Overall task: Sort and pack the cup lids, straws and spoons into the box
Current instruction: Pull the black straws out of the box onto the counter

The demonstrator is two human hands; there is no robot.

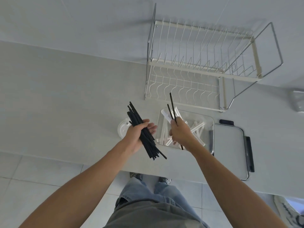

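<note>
midway, it seems: white plastic spoons lie in the clear rectangular box; left hand grips a bundle of black straws, right hand pinches two more above the box; a white round cup lid waits left of it.

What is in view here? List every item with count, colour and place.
straw bundle: many, black, gripped in left hand
loose straws: two, black, pinched in right hand above the box
spoons: several, white, inside the box
box: one, clear, on counter, centre
cup lid: at least one, white, on counter left of the box
box lid: one, clear with black clips, right of the box
dish rack: one, white and chrome, behind the box
left hand
right hand
</note>
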